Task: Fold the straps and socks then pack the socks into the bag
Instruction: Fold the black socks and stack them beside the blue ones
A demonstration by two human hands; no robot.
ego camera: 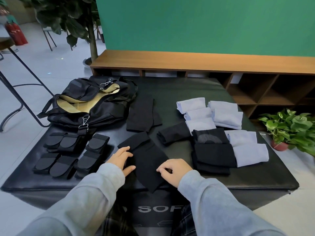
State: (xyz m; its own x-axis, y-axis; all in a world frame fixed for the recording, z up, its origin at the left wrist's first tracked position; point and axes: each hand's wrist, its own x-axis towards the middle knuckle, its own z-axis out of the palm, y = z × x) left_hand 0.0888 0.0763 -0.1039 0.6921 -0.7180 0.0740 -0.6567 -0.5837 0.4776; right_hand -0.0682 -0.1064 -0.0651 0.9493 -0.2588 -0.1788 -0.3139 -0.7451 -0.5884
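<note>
On the black mat point(170, 92), the flat left hand point(121, 158) presses a black sock point(150, 160); the right hand point(173, 169) pinches it.

Bare table point(179, 89) runs along the far edge and down the middle between the bag point(88, 103) and the blue socks point(221, 114); folded straps point(71, 155) crowd the near-left corner.

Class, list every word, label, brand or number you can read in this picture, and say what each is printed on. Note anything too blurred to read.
"SOF": pale grey capitals on the near front side of the black padded table; the word runs on behind the right sleeve, so the rest is hidden.
Fire extinguishers, far left: labels too small and blurred to read.
Bag, socks, straps: no readable text.
</note>
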